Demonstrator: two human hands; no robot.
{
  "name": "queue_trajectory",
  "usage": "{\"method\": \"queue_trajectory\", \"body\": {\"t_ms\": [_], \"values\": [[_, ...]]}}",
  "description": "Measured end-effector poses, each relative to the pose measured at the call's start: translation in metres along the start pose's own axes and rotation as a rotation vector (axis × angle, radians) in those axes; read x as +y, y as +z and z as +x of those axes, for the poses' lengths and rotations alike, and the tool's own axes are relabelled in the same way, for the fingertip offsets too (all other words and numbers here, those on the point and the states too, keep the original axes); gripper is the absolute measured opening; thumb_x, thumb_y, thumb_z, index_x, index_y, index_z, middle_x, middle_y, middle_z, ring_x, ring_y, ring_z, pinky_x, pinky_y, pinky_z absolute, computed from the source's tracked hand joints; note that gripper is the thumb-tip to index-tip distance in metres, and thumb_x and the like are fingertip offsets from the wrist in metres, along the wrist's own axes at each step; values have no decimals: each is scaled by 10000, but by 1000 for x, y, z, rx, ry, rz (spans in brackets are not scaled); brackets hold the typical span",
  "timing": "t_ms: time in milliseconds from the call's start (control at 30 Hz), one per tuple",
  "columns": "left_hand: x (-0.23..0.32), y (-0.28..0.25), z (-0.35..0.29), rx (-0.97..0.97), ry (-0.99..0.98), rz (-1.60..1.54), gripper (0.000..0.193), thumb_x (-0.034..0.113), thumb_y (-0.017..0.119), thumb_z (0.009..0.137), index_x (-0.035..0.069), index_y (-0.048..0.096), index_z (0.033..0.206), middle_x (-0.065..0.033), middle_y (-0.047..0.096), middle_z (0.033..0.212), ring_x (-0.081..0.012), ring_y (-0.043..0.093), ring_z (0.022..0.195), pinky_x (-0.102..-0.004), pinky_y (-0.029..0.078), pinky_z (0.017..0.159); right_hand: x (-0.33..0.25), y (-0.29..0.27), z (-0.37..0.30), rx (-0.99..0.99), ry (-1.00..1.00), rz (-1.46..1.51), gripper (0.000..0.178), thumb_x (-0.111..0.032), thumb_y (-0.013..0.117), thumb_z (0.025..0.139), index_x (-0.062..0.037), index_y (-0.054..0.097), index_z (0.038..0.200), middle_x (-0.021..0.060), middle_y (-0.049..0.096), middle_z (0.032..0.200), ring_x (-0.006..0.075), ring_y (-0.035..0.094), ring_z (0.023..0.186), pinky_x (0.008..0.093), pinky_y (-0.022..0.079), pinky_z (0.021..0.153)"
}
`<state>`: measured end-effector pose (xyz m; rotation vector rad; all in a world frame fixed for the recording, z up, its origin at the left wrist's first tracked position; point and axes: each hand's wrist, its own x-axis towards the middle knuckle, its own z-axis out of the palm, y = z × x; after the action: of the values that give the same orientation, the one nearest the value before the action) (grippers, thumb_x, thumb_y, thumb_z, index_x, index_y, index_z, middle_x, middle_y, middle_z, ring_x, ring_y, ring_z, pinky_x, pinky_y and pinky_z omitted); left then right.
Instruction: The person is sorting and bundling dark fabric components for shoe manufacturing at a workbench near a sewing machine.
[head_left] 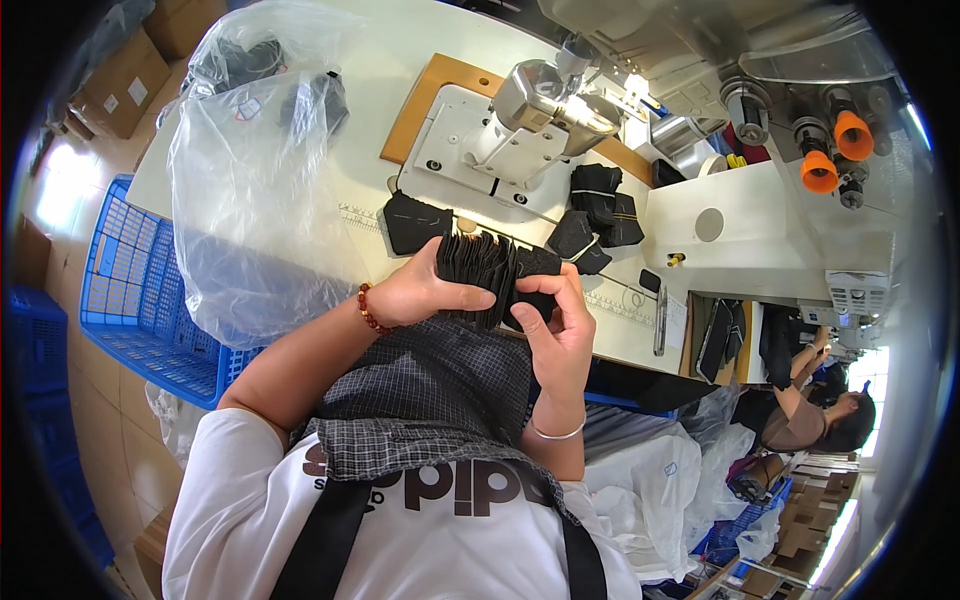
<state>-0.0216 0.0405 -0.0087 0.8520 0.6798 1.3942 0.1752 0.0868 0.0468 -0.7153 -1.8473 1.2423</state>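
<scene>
My left hand is wrapped round a thick stack of black fabric pieces, its thumb lying across the near side. The pieces stand on edge, fanned apart along the top. At the stack's right end, my right hand has its fingers and thumb closed on a few of the black pieces. Just beyond my left hand, a flat black fabric piece lies on the white table. To the far right of the stack are tied bundles of black pieces in front of the sewing machine.
A clear plastic bag with dark contents covers the table's left side, above a blue crate. Orange-tipped fittings are at the upper right. A small metal tool lies by the table's right edge. Another person sits farther right.
</scene>
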Motion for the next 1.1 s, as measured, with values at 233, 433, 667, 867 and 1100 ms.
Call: {"method": "queue_trajectory", "body": {"t_ms": [233,433,667,867,1100], "values": [[-2,-3,1,-15,-24,-12,576,29,826,799,-31,561,1307,-66,683,1150,-116,636,1007,-295,537,904,-2,16,-1,186,-106,-191,152,33,695,862,-23,646,994,70,553,1000,118,494,764,235,401,637],[1,-1,0,-32,-15,9,530,34,823,802,-12,596,1278,-53,687,1143,-110,639,995,-286,540,883,-5,12,-1,115,-188,-321,201,-6,732,844,-20,655,1029,115,564,1029,252,585,913,324,481,807],[-1,-1,0,-8,-1,25,515,27,818,801,-14,603,1267,-52,695,1127,-113,645,983,-288,540,881,-3,8,-1,67,-96,-203,358,-202,861,796,-9,650,1011,97,541,1033,229,578,916,319,488,816],[1,0,0,-10,10,21,523,24,820,798,-24,596,1268,-57,695,1124,-114,644,991,-288,539,881,-5,5,-2,40,8,-75,332,-185,845,822,-7,649,1023,63,521,1045,150,564,912,254,490,768],[2,2,-1,13,-3,5,523,22,818,801,-22,595,1272,-57,694,1126,-112,641,994,-292,539,889,-9,15,-1,117,-18,-53,152,-22,685,910,-4,648,1056,74,525,1093,133,576,921,235,483,769]]}}
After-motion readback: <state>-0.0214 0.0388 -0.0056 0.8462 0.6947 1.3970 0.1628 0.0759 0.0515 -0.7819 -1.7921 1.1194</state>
